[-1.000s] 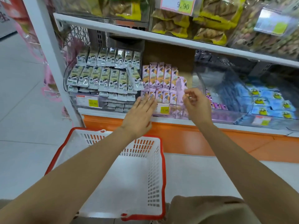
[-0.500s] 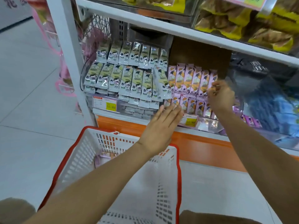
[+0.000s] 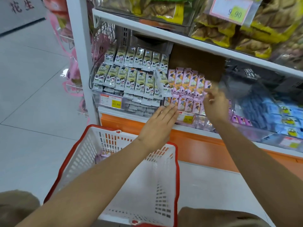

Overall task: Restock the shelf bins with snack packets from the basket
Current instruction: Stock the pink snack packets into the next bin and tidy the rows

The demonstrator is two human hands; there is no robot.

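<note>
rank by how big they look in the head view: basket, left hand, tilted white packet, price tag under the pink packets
1. basket
2. left hand, though nearer the camera than the shelf goods
3. tilted white packet
4. price tag, close to the packet, so unsure

Both my arms are bare and stretched forward. My left hand (image 3: pixel 159 125) is flat, palm down, fingers straight and together, pointing forward-right. My right hand (image 3: pixel 215 105) is higher, just right of it, fingers loosely curled and motion-blurred; can't tell if they pinch anything.
</note>
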